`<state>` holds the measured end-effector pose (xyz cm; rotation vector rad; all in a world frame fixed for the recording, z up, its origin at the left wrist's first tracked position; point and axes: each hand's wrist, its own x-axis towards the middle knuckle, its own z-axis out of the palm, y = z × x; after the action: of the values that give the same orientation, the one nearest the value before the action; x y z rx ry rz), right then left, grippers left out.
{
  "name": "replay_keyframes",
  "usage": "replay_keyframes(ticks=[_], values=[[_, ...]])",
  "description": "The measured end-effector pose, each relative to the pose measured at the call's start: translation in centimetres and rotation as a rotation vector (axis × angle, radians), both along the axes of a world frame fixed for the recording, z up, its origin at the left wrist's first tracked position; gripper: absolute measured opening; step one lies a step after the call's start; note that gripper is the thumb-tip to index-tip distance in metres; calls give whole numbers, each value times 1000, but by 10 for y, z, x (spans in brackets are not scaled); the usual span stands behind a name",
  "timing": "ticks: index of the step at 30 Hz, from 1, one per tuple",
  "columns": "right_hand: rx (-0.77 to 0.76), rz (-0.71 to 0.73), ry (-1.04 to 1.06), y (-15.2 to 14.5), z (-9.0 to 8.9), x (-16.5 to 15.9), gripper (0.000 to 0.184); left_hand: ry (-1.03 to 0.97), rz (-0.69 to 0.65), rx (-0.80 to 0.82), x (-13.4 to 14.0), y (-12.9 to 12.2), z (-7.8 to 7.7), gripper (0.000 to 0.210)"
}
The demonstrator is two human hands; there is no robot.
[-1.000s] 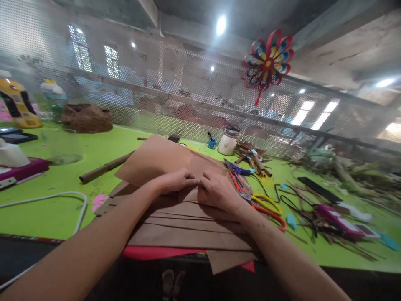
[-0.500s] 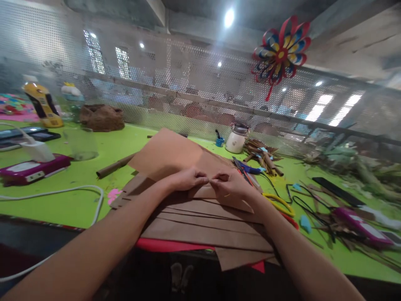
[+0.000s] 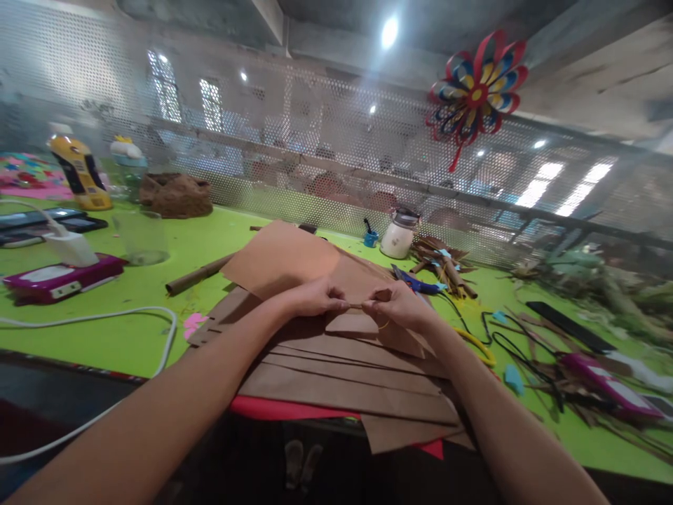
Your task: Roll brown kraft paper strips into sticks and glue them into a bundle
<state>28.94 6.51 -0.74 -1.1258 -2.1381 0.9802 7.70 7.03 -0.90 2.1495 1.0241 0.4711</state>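
A thin brown strip, probably a narrow roll or twist of paper, is held just above the far part of the stack of brown sheets, which serves here as the landmark. It looks very light and easily bent, stiffer along its length if it is indeed rolled, dry rather than slippery, and liable to crease or tear under a hard tug. The best hold seems a light pinch at each end, between thumb and forefinger, leaving the short middle free. The left grip pinches the strip's left end at its fingertips, over the far left part of the stack; the right grip pinches the other end, over the far right part, so the strip spans the small gap between the two, roughly level. A fine yellowish line shows just below the right grip, too small to tell whether thread or wire. Beyond the strip, at the far edge of the stack, a curved brown sheet rises. On the green table, a brown tube lies beyond the stack to its left, pink paper scraps sit just off its left edge, and a blue-handled tool and a yellow handle lie to its right. A red sheet peeks out under the stack's near edge.
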Motion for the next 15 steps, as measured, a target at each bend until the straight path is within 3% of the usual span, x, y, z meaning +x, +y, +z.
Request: replay_keyframes(ticks=[8,15], values=[[-57,0,111,9,-6,8,21,-17,-7,10,-1,0,-1,29],[-19,34,59,5,-2,6,21,-37,-25,38,-2,0,-1,28]])
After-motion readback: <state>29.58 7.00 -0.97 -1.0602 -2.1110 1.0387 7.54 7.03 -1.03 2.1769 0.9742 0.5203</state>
